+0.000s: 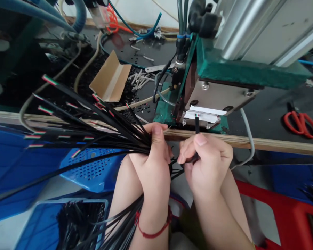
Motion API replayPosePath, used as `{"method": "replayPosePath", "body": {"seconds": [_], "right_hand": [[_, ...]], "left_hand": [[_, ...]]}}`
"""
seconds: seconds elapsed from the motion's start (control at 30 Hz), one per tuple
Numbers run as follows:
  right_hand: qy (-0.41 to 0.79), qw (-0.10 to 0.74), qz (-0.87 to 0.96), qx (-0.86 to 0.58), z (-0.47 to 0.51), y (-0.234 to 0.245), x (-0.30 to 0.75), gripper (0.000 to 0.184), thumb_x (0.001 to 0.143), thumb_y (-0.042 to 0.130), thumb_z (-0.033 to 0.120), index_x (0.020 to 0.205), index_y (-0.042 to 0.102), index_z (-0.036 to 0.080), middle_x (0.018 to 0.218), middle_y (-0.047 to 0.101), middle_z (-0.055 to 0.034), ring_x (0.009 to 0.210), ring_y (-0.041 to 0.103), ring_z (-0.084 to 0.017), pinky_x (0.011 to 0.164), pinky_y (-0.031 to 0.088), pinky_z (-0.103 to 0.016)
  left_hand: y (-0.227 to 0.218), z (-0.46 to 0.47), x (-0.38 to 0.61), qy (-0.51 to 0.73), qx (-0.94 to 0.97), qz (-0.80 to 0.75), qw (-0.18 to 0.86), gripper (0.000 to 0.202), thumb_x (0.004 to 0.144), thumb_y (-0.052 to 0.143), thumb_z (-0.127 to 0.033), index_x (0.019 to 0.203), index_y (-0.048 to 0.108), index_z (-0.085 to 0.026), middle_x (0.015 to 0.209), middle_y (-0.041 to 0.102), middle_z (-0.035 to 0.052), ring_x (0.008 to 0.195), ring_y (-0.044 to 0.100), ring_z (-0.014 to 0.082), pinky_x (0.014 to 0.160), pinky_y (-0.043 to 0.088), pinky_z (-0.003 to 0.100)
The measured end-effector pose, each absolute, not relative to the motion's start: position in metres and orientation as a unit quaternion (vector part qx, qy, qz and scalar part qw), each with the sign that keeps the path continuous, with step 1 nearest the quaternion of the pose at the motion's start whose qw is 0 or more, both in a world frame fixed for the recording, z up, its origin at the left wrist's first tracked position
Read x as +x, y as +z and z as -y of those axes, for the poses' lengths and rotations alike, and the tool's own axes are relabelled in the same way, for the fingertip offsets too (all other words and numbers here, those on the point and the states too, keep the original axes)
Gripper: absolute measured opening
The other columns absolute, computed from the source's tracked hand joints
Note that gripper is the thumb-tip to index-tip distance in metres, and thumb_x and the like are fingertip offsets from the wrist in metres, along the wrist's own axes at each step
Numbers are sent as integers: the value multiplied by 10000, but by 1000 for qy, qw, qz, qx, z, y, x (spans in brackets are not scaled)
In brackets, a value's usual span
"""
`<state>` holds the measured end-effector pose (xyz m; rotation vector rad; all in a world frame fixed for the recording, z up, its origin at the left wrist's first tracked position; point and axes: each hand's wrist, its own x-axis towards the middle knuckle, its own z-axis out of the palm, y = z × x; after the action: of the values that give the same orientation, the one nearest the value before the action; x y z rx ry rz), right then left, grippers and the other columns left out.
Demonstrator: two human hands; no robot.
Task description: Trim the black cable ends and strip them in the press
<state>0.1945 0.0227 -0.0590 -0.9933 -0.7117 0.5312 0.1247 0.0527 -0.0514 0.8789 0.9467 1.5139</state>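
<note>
My left hand (156, 149) is closed around a bundle of black cables (120, 130). Their stripped ends, with red, white and green wires, fan out to the left, and the rest hangs down past my wrist. In my right hand (205, 158) a single black cable (197, 125) is pinched between thumb and fingers, pointing upward. Its coloured wire tip lies at the white-faced slot of a press-like machine (219, 92) with a green frame. Whether the tip touches the slot I cannot tell. Both hands are just in front of the bench edge.
Red-handled scissors (299, 123) lie on the bench at the right. A folded cardboard piece (110, 78), pale tube pieces (139, 80) and black scraps are at the left. Below stand a blue perforated basket (88, 170), a blue crate (39, 222) of cables and a red stool (281, 211).
</note>
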Motion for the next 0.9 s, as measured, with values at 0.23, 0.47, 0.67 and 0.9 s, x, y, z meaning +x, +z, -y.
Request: {"method": "replayPosePath", "body": {"seconds": [0.23, 0.47, 0.67, 0.9], "right_hand": [[272, 797, 289, -456, -25, -51, 193, 430, 1002, 711, 230, 573, 742, 240, 502, 673, 12, 363, 519, -117, 395, 364, -278], [272, 801, 289, -448, -29, -47, 190, 451, 1019, 674, 186, 577, 747, 240, 508, 689, 24, 347, 520, -106, 436, 433, -292], [278, 794, 276, -465, -31, -45, 187, 476, 1044, 692, 274, 570, 668, 242, 490, 657, 27, 343, 509, -111, 406, 411, -288], [295, 802, 272, -442, -34, -43, 190, 456, 1016, 684, 247, 562, 634, 241, 473, 632, 36, 324, 478, -97, 368, 358, -265]], "left_hand": [[-53, -51, 125, 638, 363, -402, 547, 172, 1093, 778, -345, 965, 735, -239, 573, 441, -99, 425, 417, 86, 438, 362, 234], [-50, -52, 124, 641, 371, -397, 543, 181, 1112, 746, -298, 944, 749, -231, 521, 454, -110, 393, 422, 76, 436, 366, 216], [-50, -51, 125, 625, 373, -414, 547, 182, 1115, 740, -334, 958, 727, -242, 507, 458, -117, 394, 441, 88, 469, 419, 230], [-50, -53, 126, 631, 375, -402, 547, 193, 1111, 761, -343, 956, 716, -236, 494, 449, -123, 378, 429, 84, 456, 397, 235]]}}
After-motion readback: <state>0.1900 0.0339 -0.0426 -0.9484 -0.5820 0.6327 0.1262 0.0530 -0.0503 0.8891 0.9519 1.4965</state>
